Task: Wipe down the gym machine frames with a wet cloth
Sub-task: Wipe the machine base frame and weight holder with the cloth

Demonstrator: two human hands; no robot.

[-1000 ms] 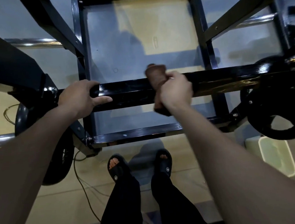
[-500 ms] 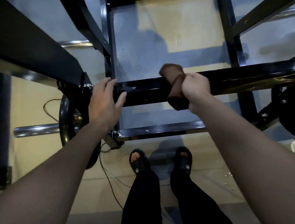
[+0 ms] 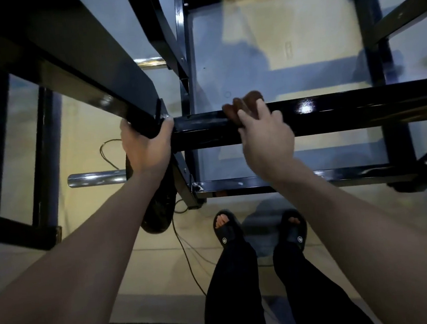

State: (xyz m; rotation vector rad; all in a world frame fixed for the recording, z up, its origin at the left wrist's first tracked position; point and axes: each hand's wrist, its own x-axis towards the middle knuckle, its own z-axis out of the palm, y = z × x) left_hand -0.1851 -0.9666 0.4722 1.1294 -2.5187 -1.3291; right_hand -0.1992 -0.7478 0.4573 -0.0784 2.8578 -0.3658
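Observation:
A glossy black horizontal frame bar (image 3: 345, 114) of the gym machine crosses the view at chest height. A brown cloth (image 3: 241, 106) lies bunched on top of the bar. My right hand (image 3: 266, 141) rests over the bar with its fingers laid on the cloth, pressing it down. My left hand (image 3: 148, 149) grips the joint where the bar meets a sloping black beam (image 3: 70, 71) at the left. The bar's top shows wet streaks between my hands.
Black uprights and cross members (image 3: 184, 61) box in the space behind the bar. A chrome bar (image 3: 96, 178) with a black weight plate (image 3: 157, 210) sits low left. Thin cables (image 3: 187, 257) trail on the floor beside my feet in black slides (image 3: 226, 229).
My left hand slid left from the bar's top to grip the joint. My right hand loosened its fist on the cloth and now lies over it, further left along the bar.

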